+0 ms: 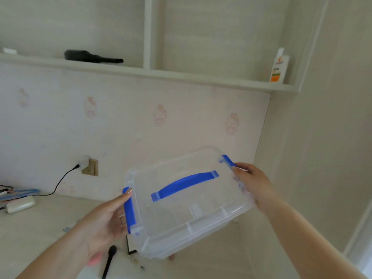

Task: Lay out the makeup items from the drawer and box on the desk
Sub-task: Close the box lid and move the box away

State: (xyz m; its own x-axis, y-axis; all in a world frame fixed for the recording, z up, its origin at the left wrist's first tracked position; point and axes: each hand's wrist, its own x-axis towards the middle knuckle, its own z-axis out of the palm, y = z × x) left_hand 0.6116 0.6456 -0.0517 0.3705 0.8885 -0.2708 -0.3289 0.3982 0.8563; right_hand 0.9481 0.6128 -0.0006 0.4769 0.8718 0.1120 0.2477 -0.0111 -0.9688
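A: Both hands hold the clear plastic box with blue clips and handle (187, 200) tilted in the air above the pale desk (30, 228).

B: The left hand (104, 220) curls round one clip, the right hand (251, 182) round the other. If a clip pops, it may drop onto the black makeup brush (109, 258).

Your forearms are bare, no sleeves in view; your left hand (104, 220) wears a thin ring (on one finger).
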